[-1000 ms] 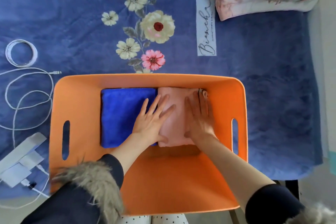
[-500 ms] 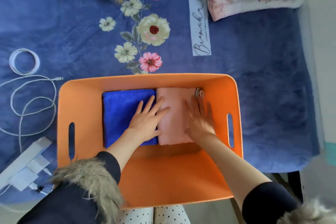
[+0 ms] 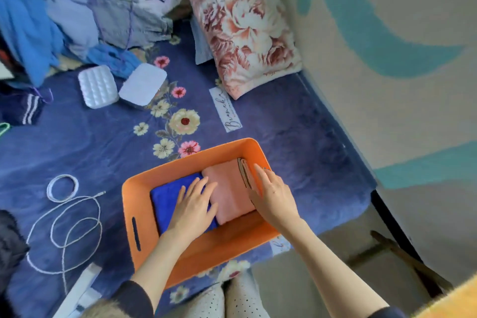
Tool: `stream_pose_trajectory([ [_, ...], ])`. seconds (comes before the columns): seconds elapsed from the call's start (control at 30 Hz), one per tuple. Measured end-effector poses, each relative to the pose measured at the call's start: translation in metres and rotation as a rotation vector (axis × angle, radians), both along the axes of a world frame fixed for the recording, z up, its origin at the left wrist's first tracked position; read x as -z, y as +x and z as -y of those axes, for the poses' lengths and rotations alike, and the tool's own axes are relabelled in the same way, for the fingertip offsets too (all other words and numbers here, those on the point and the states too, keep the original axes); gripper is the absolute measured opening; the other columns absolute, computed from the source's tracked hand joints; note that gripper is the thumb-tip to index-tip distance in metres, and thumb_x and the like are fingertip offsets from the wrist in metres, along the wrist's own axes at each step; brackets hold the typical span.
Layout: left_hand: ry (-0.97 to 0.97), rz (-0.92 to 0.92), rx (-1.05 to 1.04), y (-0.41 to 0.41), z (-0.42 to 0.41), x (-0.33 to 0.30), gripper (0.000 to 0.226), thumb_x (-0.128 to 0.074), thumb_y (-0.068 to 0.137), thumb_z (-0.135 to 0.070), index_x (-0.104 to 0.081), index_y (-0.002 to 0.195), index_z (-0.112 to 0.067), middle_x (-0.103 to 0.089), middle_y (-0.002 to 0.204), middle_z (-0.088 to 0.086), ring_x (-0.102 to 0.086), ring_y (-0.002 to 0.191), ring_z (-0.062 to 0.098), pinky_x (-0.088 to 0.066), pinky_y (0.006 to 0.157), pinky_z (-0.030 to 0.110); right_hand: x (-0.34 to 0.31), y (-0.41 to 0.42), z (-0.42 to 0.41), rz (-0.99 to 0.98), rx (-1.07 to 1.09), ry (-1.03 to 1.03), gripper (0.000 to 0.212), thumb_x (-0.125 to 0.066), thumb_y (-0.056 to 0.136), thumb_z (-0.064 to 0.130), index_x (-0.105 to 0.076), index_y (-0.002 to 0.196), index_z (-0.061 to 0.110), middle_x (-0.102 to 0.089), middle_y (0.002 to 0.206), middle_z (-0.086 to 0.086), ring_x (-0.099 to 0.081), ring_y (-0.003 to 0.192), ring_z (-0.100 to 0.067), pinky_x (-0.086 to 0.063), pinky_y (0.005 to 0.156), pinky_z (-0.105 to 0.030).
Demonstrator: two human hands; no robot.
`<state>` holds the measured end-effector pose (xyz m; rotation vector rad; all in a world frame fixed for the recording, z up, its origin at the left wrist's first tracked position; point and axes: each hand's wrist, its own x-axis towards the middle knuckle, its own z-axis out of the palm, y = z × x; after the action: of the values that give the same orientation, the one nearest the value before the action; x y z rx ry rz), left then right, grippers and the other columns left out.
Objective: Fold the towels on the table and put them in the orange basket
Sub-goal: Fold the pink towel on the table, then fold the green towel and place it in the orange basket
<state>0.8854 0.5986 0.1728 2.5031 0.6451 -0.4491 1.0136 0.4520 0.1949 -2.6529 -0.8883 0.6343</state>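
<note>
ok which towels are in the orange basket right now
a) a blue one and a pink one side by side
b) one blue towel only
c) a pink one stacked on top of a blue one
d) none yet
a: the blue towel and the pink towel lie folded next to each other inside the orange basket, with the left hand flat across their shared edge and the right hand at the pink one's far side.

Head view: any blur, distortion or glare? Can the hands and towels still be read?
Head view: soft daylight, no glare; wide-angle bend and a strong tilt slant the wall and bed edge; the clothes pile at the top is smeared; left hand on the blue towel and right hand at the pink towel, both in the orange basket, read clearly.
</note>
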Motion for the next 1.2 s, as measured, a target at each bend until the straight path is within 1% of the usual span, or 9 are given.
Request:
stream_pose_trajectory([
  [0.07, 0.001, 0.043, 0.056, -0.004, 0.007, -0.015, 0.051, -0.037, 0.098, -0.037, -0.024, 0.146, -0.025, -0.014, 0.156, -0.004, -0.006, 0.145, 0.014, -0.007, 0.117, 0.039, -0.018, -0.013, 0.021, 0.054, 0.087, 0.018, 0.056, -0.05, 0.091, 0.031, -0.03, 0.143, 0.028, -0.048, 0.135, -0.002, -0.047, 0.118, -0.03, -0.039, 0.09, -0.039],
  [0.2, 0.003, 0.131, 0.234, -0.002, 0.027, -0.037, 0.05, -0.037, 0.098, -0.038, -0.025, 0.146, -0.026, -0.016, 0.156, -0.006, -0.007, 0.144, 0.012, -0.006, 0.116, 0.036, -0.037, -0.047, 0.071, 0.115, 0.296, -0.029, 0.06, -0.046, 0.094, 0.042, -0.024, 0.147, 0.024, -0.04, 0.144, 0.001, -0.041, 0.127, -0.023, -0.035, 0.099, -0.036],
  [0.43, -0.046, 0.203, 0.69, -0.012, 0.104, -0.06, 0.05, -0.038, 0.097, -0.036, -0.027, 0.145, -0.027, -0.017, 0.155, -0.009, -0.01, 0.143, 0.011, -0.008, 0.115, 0.037, -0.047, -0.159, 0.156, 0.118, 0.711, -0.114, 0.064, -0.041, 0.094, 0.049, -0.017, 0.149, 0.025, -0.034, 0.147, 0.004, -0.036, 0.132, -0.016, -0.032, 0.102, -0.029],
  [0.6, 0.074, 0.256, 1.093, -0.038, 0.169, -0.07, 0.052, -0.034, 0.098, -0.04, -0.021, 0.146, -0.028, -0.015, 0.155, -0.008, -0.011, 0.143, 0.008, -0.012, 0.113, 0.028, -0.054, -0.256, 0.218, 0.125, 1.029, -0.186, 0.064, -0.038, 0.095, 0.049, -0.015, 0.149, 0.025, -0.029, 0.15, 0.003, -0.03, 0.136, -0.013, -0.027, 0.107, -0.03],
  [0.7, 0.096, 0.289, 1.26, -0.061, 0.216, -0.082, 0.051, -0.031, 0.099, -0.041, -0.019, 0.147, -0.029, -0.015, 0.155, -0.008, -0.011, 0.144, 0.01, -0.013, 0.114, 0.032, -0.062, -0.32, 0.248, 0.145, 1.224, -0.186, 0.063, -0.036, 0.095, 0.049, -0.014, 0.149, 0.025, -0.026, 0.152, 0.002, -0.025, 0.139, -0.013, -0.022, 0.111, -0.031],
  [0.83, 0.085, 0.385, 1.476, -0.111, 0.281, -0.1, 0.053, -0.033, 0.098, -0.042, -0.018, 0.147, -0.03, -0.014, 0.155, -0.009, -0.01, 0.144, 0.011, -0.012, 0.115, 0.035, -0.074, -0.41, 0.277, 0.174, 1.436, -0.205, 0.062, -0.034, 0.096, 0.049, -0.012, 0.149, 0.026, -0.023, 0.154, 0.003, -0.021, 0.14, -0.012, -0.018, 0.114, -0.033],
  [0.9, 0.026, 0.419, 1.6, -0.149, 0.314, -0.107, 0.055, -0.037, 0.097, -0.039, -0.018, 0.147, -0.028, -0.015, 0.155, -0.007, -0.011, 0.144, 0.012, -0.013, 0.115, 0.035, -0.079, -0.463, 0.289, 0.184, 1.544, -0.218, 0.062, -0.034, 0.096, 0.05, -0.012, 0.149, 0.027, -0.022, 0.154, 0.004, -0.021, 0.14, -0.011, -0.016, 0.114, -0.034],
  [1.1, -0.109, 0.478, 2.038, -0.3, 0.393, -0.117, 0.056, -0.038, 0.097, -0.037, -0.016, 0.148, -0.026, -0.016, 0.155, -0.006, -0.01, 0.144, 0.013, -0.012, 0.115, 0.035, -0.09, -0.64, 0.296, 0.187, 1.903, -0.321, 0.062, -0.037, 0.094, 0.051, -0.016, 0.148, 0.028, -0.026, 0.152, 0.004, -0.024, 0.139, -0.014, -0.017, 0.112, -0.036],
  [1.2, -0.227, 0.492, 2.189, -0.377, 0.421, -0.128, 0.054, -0.042, 0.096, -0.034, -0.024, 0.146, -0.024, -0.025, 0.152, -0.003, -0.017, 0.142, 0.015, -0.014, 0.115, 0.037, -0.099, -0.729, 0.283, 0.189, 2.078, -0.383, 0.062, -0.038, 0.094, 0.052, -0.019, 0.148, 0.027, -0.028, 0.152, 0.002, -0.028, 0.137, -0.017, -0.02, 0.111, -0.035],
])
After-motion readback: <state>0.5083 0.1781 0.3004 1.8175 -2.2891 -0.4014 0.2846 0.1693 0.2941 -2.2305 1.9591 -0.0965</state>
